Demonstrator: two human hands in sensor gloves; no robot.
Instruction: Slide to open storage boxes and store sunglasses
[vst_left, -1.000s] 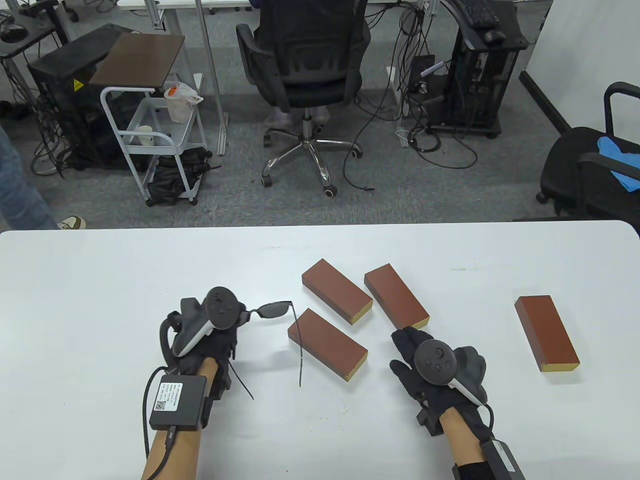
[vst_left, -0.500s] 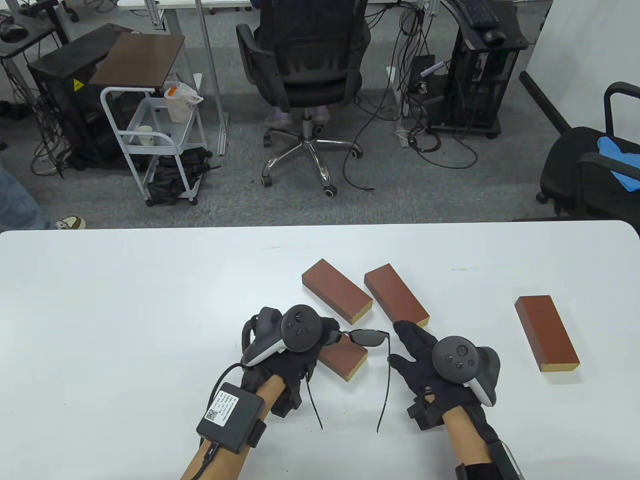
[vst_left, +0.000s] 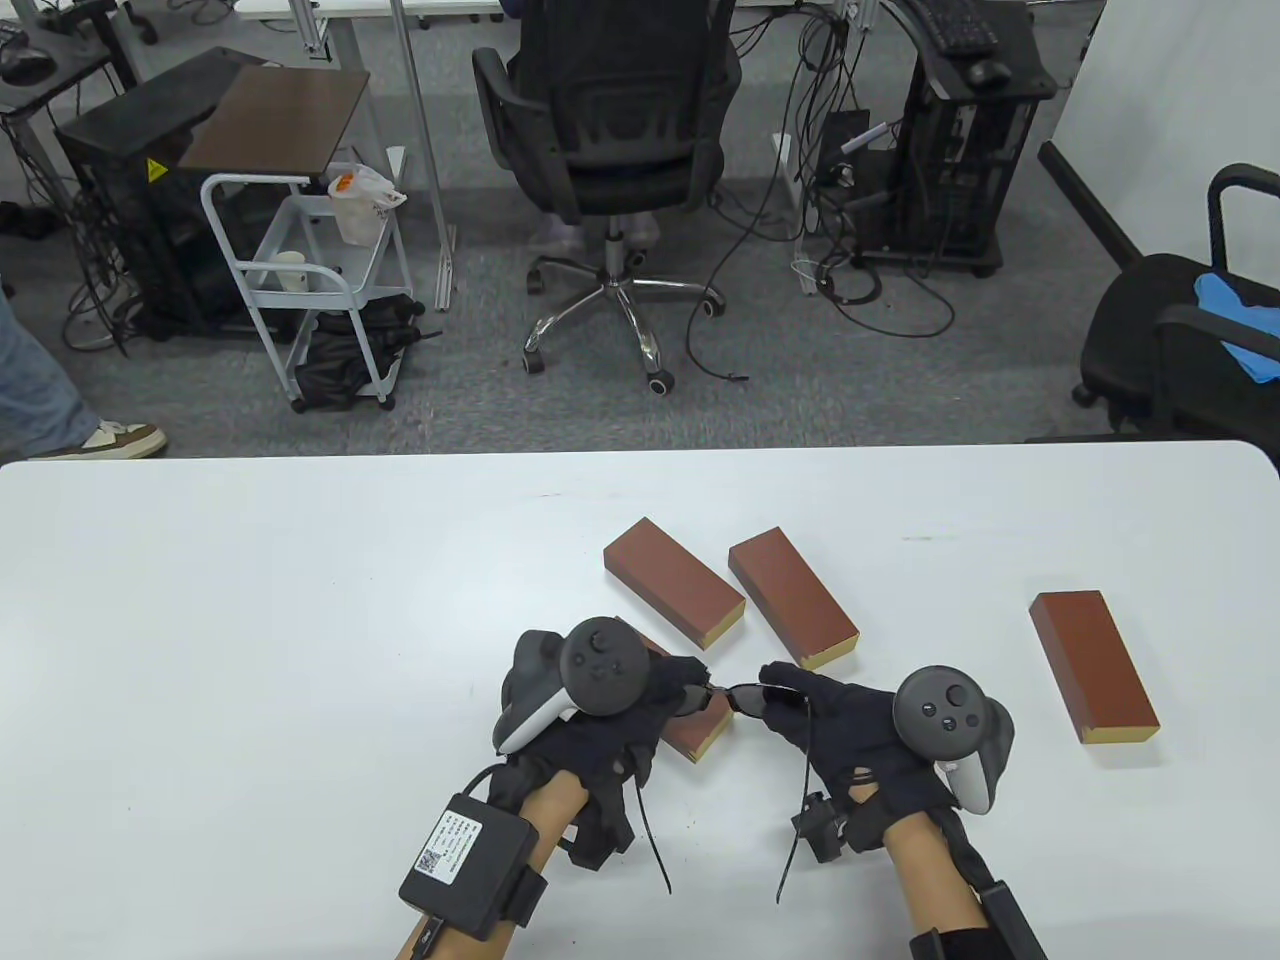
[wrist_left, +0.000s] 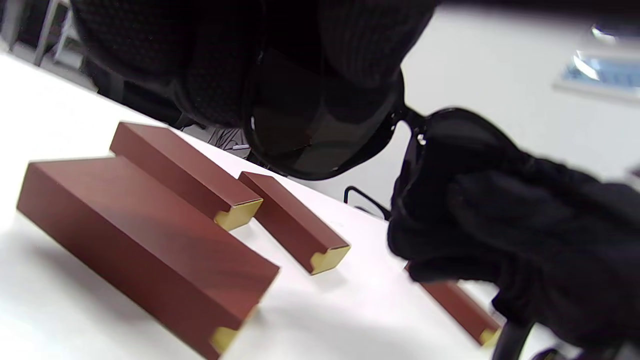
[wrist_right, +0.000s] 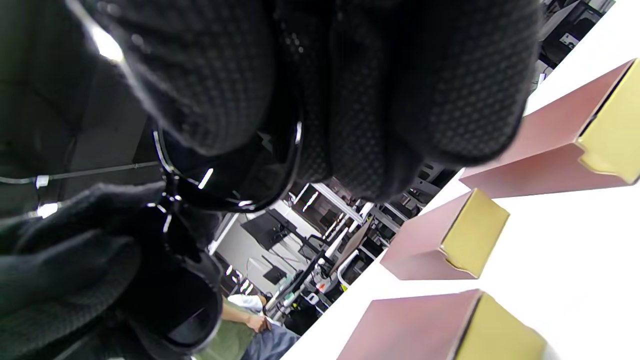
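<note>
Now both hands hold the sunglasses (vst_left: 735, 697) up off the counter (vst_left: 250, 620): the left hand (vst_left: 610, 715) pinches one lens end, the right hand (vst_left: 850, 735) pinches the other, and the arms hang open toward the person. They look light, thin and easily bent or smudged, so the frame rims are the safer hold. Four closed boxes lie beyond and beside the hands, the nearest box (vst_left: 700, 735) just under the left hand.

Overhead table view; wrist views close, sharing sunglasses (wrist_left: 320, 135).
</note>
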